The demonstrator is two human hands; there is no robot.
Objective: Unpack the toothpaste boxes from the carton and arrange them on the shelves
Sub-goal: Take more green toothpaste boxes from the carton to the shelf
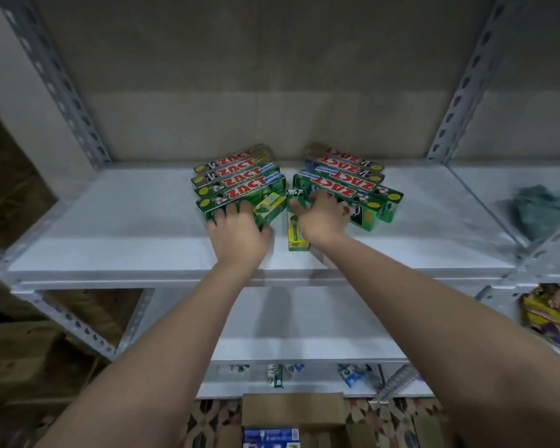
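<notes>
Head view looks down past two bare forearms. Nearest, at the bottom edge, an open carton (291,412) stands on the patterned floor, with blue toothpaste boxes (270,438) inside it. Above it a lower shelf (304,337) is white, and small packs lie under it. Farther up, on the upper shelf (110,240), the left hand (238,232) grasps the front green box (236,210) of the left stack, fingers curled over its near edge. The right hand (324,218) lies on the front box of the right stack (353,185), fingers bent over it. Between the hands one narrow green box (297,221) points toward the camera. At the far right lie a dark cloth (540,211) and yellow packets (547,315).
</notes>
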